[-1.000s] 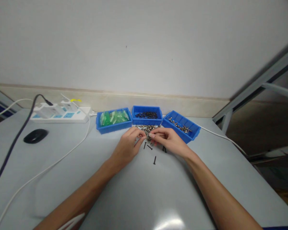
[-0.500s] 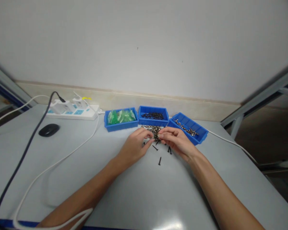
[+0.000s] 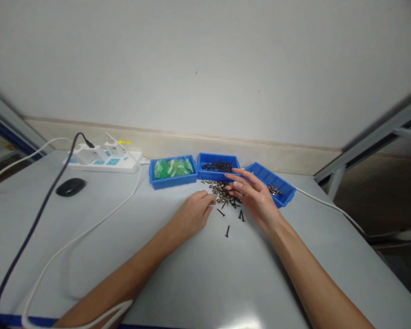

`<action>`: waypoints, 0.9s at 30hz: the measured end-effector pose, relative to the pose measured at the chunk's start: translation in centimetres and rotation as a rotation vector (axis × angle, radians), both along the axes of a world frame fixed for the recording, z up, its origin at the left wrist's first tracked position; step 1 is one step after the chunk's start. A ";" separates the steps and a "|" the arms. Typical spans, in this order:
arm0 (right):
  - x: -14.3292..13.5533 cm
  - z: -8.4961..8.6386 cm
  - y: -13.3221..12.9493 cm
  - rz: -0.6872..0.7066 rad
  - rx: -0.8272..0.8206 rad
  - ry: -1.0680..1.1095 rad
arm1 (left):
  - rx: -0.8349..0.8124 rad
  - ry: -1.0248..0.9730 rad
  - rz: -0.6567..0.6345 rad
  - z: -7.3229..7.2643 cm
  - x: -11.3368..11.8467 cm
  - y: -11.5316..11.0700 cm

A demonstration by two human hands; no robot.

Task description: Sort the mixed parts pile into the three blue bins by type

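Note:
My left hand (image 3: pixel 192 212) rests on the table at the left edge of a pile of small brassy metal pieces (image 3: pixel 222 191). Its fingers are curled together, and a thin pale edge shows at the fingertips; whatever they hold is too small to make out. Over the right side of the pile, my right hand (image 3: pixel 255 196) has its fingers spread with nothing visible in them. Several black screws lie in front of the pile, among them a single screw (image 3: pixel 227 231) nearest to me. The middle blue bin (image 3: pixel 214 176), behind the pile, contains black screws (image 3: pixel 217 166).
The right blue bin (image 3: pixel 284 186) holds metal pieces, partly covered by my right hand. On the left, another blue bin (image 3: pixel 174 183) contains green plastic packets (image 3: pixel 174 167). Farther left are a white power strip (image 3: pixel 126 163), a black mouse (image 3: pixel 71 187) and cables. A wall stands behind.
My right hand has opened its pinch and spread its fingers, rising slightly over the pile. The left hand has drawn its fingers closed and moved a little away from the right hand.

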State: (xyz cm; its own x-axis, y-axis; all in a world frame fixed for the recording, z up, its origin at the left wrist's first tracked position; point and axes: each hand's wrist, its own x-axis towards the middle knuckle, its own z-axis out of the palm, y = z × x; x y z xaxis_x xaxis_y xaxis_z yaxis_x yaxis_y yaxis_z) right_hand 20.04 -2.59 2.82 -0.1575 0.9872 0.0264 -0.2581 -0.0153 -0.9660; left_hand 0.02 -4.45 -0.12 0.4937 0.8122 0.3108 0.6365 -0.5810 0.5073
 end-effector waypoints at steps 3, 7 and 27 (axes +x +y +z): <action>0.2 -0.2 0.2 0.010 -0.017 0.001 | -0.015 -0.093 -0.019 -0.2 -0.3 0.3; 0.2 -0.4 0.3 0.038 -0.028 0.025 | -0.049 -0.150 -0.026 -0.2 -0.6 0.5; 0.4 -0.6 0.5 0.106 -0.105 0.015 | 0.099 -0.170 0.015 0.5 -0.5 0.3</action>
State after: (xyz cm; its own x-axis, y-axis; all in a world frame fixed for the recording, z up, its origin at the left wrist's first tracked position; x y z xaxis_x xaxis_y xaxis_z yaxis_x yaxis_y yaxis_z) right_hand 20.41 -2.10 2.18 -0.2611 0.9625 -0.0733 -0.2643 -0.1444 -0.9536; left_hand -0.51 -4.12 0.43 0.4157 0.7801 0.4676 0.5556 -0.6249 0.5485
